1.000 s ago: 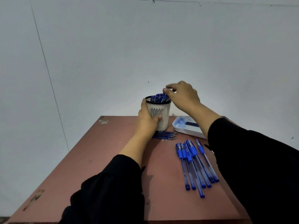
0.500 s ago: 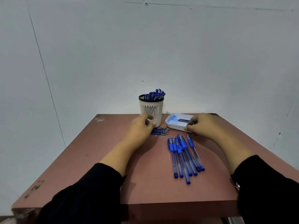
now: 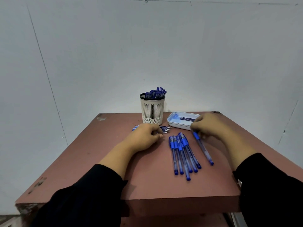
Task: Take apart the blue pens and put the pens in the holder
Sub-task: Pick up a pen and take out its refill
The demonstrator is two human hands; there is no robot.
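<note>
Blue plastic pens (image 3: 183,153) lie on the reddish-brown bench (image 3: 147,181); right hand (image 3: 208,123) fingers pinch one separate blue pen (image 3: 203,148); left hand (image 3: 144,136) fingers curl together.

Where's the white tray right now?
Head view: the white tray sits at the table's far right, just right of the pen holder, with the right hand at its near corner.

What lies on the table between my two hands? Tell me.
In the head view, a bunch of five blue capped pens lies on the reddish-brown table between the left hand and right hand; bare tabletop on either side.
</note>
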